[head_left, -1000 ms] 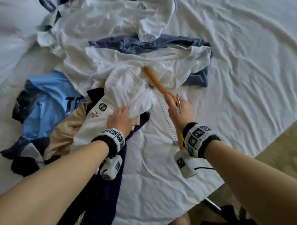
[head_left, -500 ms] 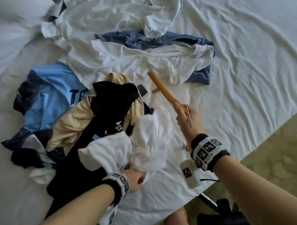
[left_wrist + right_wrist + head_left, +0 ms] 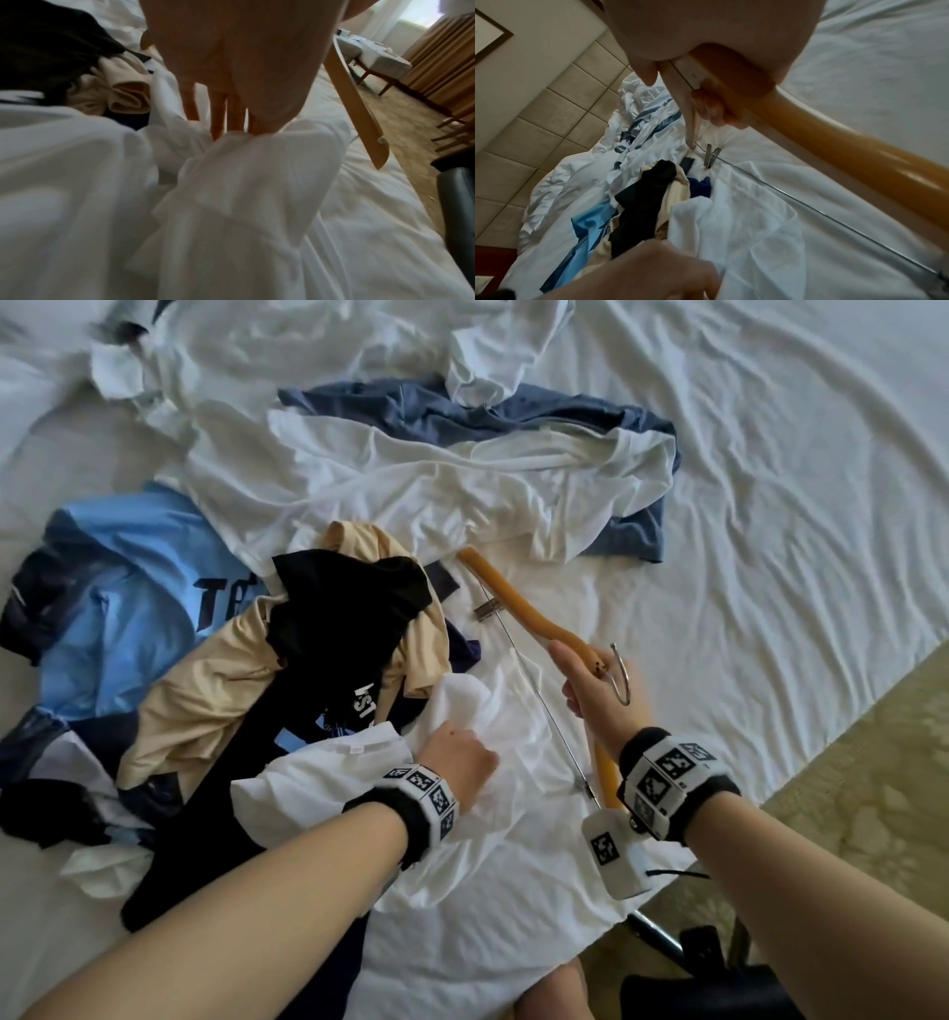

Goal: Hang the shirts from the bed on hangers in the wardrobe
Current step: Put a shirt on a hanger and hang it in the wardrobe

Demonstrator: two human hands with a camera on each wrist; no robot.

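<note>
A white shirt (image 3: 488, 845) lies spread on the bed (image 3: 770, 557) near its front edge. My left hand (image 3: 462, 757) grips a bunched fold of this white shirt (image 3: 244, 162), fingers (image 3: 218, 113) dug into the cloth. My right hand (image 3: 590, 690) holds a wooden hanger (image 3: 529, 608) by its middle, beside the metal hook (image 3: 622, 675). The hanger (image 3: 834, 154) slants just right of the shirt, and its metal bar carries a clip (image 3: 485, 611). The far end of the hanger rests by a pile of shirts: black (image 3: 334, 629), beige (image 3: 205, 706), light blue (image 3: 118, 608), white (image 3: 411, 480) and grey-blue (image 3: 513, 408).
The bed's edge runs diagonally at the right, with patterned carpet (image 3: 862, 762) beyond it. A dark chair (image 3: 719, 983) stands at the bottom right by my knee. A covered table (image 3: 372, 54) and curtains stand further off. A padded headboard (image 3: 539, 132) backs the bed.
My left hand pulled the white shirt off the pile towards the near edge, uncovering the black and beige shirts, and now holds it down flat. My right hand and the hanger drew back slightly.
</note>
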